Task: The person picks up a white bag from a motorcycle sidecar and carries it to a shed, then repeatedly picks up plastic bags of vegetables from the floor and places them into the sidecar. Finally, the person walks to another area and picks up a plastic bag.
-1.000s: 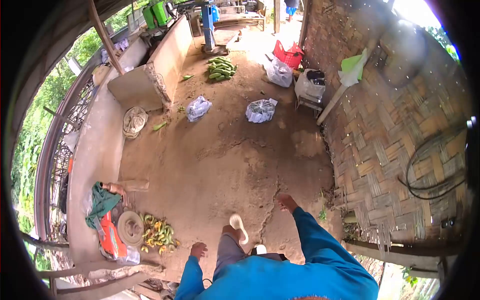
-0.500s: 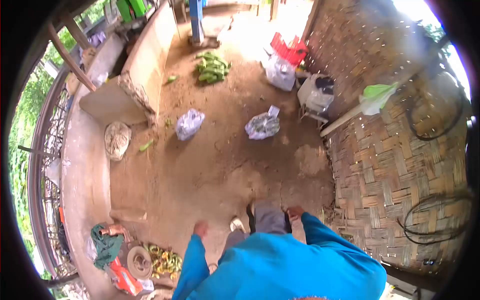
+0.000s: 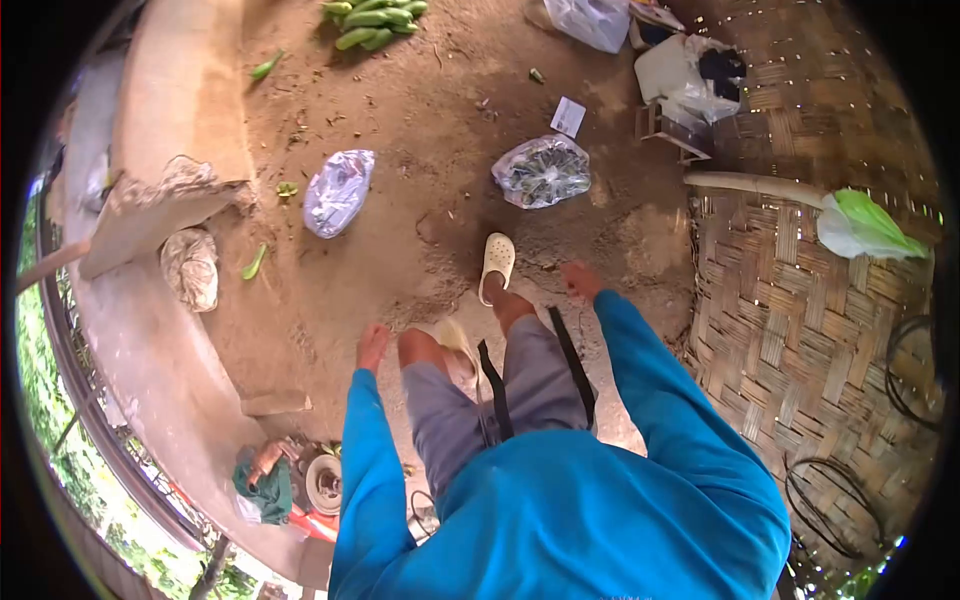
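Observation:
I look down at my own body in a blue long-sleeved top and grey trousers, walking on a dirt floor. My left hand [image 3: 372, 346] hangs at my side and holds nothing; its fingers look loosely curled. My right hand [image 3: 580, 281] swings forward at my other side, also with nothing in it. My front foot wears a white clog [image 3: 496, 262]. Ahead of it lies a clear plastic bag [image 3: 543, 171] with dark green contents. Another tied plastic bag [image 3: 338, 191] lies further left.
A low concrete ledge [image 3: 150, 330] runs along the left, with a folded sack [image 3: 190, 266] on it. Green bananas [image 3: 372, 17] lie at the top. A woven bamboo wall [image 3: 800, 330] stands on the right, a small stool with a bag [image 3: 682, 85] beside it. Tools and cloth [image 3: 290, 485] lie behind left.
I have walked forward: the two plastic bags and the bananas are closer and higher in view, and the pile of peels and tools has slid behind me. My arms swing as I step.

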Demonstrator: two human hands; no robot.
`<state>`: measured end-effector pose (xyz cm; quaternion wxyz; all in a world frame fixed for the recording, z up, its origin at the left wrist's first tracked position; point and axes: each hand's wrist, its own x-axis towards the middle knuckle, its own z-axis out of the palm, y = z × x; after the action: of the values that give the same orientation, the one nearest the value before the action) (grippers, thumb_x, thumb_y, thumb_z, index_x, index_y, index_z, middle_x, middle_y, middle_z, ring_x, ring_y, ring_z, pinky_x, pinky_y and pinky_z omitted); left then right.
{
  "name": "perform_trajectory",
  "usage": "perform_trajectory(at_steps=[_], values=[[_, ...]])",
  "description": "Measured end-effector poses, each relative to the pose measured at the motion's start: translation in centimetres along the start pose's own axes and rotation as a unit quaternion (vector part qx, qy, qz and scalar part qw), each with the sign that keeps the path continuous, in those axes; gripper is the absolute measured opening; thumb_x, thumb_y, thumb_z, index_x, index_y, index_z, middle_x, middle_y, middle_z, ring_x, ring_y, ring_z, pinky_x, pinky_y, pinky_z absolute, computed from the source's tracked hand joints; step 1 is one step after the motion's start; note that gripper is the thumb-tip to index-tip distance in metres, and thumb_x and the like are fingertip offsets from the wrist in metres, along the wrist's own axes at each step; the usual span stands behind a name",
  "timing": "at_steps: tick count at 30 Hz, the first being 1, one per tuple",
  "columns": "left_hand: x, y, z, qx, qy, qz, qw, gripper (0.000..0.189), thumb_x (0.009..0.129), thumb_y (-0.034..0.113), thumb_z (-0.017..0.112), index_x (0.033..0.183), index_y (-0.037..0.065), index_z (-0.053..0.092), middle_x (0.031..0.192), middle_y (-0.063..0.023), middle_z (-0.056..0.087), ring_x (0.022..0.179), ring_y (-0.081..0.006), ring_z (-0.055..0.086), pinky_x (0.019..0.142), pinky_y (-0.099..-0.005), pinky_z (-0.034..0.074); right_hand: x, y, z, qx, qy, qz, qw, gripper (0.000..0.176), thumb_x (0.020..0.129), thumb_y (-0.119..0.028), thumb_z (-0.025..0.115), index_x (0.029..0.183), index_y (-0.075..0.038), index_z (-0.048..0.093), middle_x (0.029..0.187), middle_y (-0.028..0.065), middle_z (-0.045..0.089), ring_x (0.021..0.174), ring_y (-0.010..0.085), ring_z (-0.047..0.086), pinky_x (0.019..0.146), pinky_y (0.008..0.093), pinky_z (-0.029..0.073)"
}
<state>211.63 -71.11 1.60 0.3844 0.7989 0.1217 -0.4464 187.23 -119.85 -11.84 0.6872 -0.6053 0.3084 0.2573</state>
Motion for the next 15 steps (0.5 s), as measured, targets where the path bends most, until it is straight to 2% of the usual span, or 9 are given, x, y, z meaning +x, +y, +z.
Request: perform_trajectory(at_steps=[1,3,5,6,7,10,12,13,15], values=[[2.6,0.2,-0.5,0.001,-0.005,-0.015,1.000,0.020,0.088,0.029,0.053,0.085,0.009,0.056,0.068,0.0006,0.049,0.059,-0.0069,0.045,0.050,-0.0248,0.038,2.2,-2.1,-0.5,-0.145,-0.007,-0.061,0.988,0.021,0.088,-0.031,0.054,0.093,-0.011,0.055,0.078,0.0066,0.052,0.064,0.0145,0.047,0.052,0.0305,0.041],[8.0,-0.4,-2.3,0.062,0.025,0.060,0.996,0.023,0.088,0.035,0.053,0.086,0.012,0.057,0.068,0.0036,0.047,0.056,-0.0055,0.041,0.048,-0.0224,0.034,5.0,-5.2,-0.7,-0.073,0.078,-0.084,0.991,0.030,0.089,-0.037,0.052,0.106,-0.012,0.055,0.088,0.0056,0.056,0.075,0.0153,0.051,0.063,0.0344,0.046],[10.6,3.6,-4.0,0.083,0.036,0.090,0.992,0.028,0.085,0.032,0.055,0.085,0.003,0.055,0.072,-0.0057,0.053,0.070,-0.0148,0.051,0.065,-0.0318,0.043,11.9,-3.3,-4.6,-0.143,0.029,-0.071,0.987,0.040,0.090,-0.043,0.047,0.118,-0.014,0.051,0.096,0.0038,0.058,0.078,0.0174,0.055,0.067,0.0363,0.048],[12.9,4.9,-4.9,0.116,0.053,0.092,0.988,0.028,0.084,0.032,0.056,0.086,0.004,0.055,0.072,-0.0063,0.054,0.070,-0.0162,0.052,0.066,-0.0324,0.044,12.8,-7.0,-4.2,0.075,0.131,0.169,0.974,0.046,0.092,-0.046,0.041,0.125,-0.015,0.047,0.102,0.0021,0.057,0.082,0.0187,0.057,0.073,0.0384,0.050],[15.3,5.6,-5.8,0.150,0.063,0.094,0.982,0.028,0.083,0.032,0.057,0.087,0.004,0.055,0.072,-0.0069,0.055,0.071,-0.0176,0.054,0.067,-0.0331,0.044,13.8,-7.3,-5.1,0.107,0.170,0.147,0.968,0.044,0.091,-0.045,0.045,0.126,-0.018,0.046,0.106,0.0010,0.055,0.081,0.0187,0.057,0.073,0.0381,0.050],[23.1,7.0,-8.1,0.160,0.067,0.041,0.984,0.032,0.082,0.031,0.056,0.097,0.003,0.053,0.081,-0.0108,0.057,0.080,-0.0223,0.056,0.073,-0.0349,0.044,19.1,-5.8,-8.4,0.123,0.183,0.195,0.956,0.046,0.090,-0.046,0.046,0.128,-0.020,0.045,0.118,0.0003,0.051,0.088,0.0189,0.056,0.075,0.0378,0.049],[28.6,7.8,-9.4,0.169,0.155,0.066,0.971,0.041,0.080,0.031,0.058,0.105,0.000,0.047,0.096,-0.0179,0.056,0.092,-0.0286,0.055,0.081,-0.0372,0.042,20.7,-6.5,-8.8,0.119,0.213,0.130,0.961,0.049,0.090,-0.046,0.047,0.132,-0.022,0.040,0.129,-0.0015,0.043,0.096,0.0180,0.052,0.077,0.0364,0.048],[31.2,7.9,-9.9,0.171,0.153,0.063,0.971,0.041,0.080,0.031,0.058,0.105,0.000,0.047,0.096,-0.0179,0.056,0.092,-0.0286,0.055,0.081,-0.0372,0.042,21.5,-6.8,-8.5,0.120,0.213,0.134,0.960,0.049,0.090,-0.046,0.047,0.132,-0.022,0.040,0.129,-0.0015,0.043,0.096,0.0180,0.052,0.077,0.0364,0.048],[36.0,7.7,-11.0,0.171,0.219,0.099,0.956,0.051,0.079,0.030,0.059,0.113,-0.004,0.043,0.106,-0.0206,0.053,0.100,-0.0307,0.052,0.088,-0.0375,0.039,23.1,-7.0,-7.8,0.200,0.232,0.130,0.943,0.052,0.091,-0.041,0.049,0.136,-0.020,0.035,0.133,-0.0022,0.039,0.101,0.0183,0.048,0.080,0.0365,0.047]])
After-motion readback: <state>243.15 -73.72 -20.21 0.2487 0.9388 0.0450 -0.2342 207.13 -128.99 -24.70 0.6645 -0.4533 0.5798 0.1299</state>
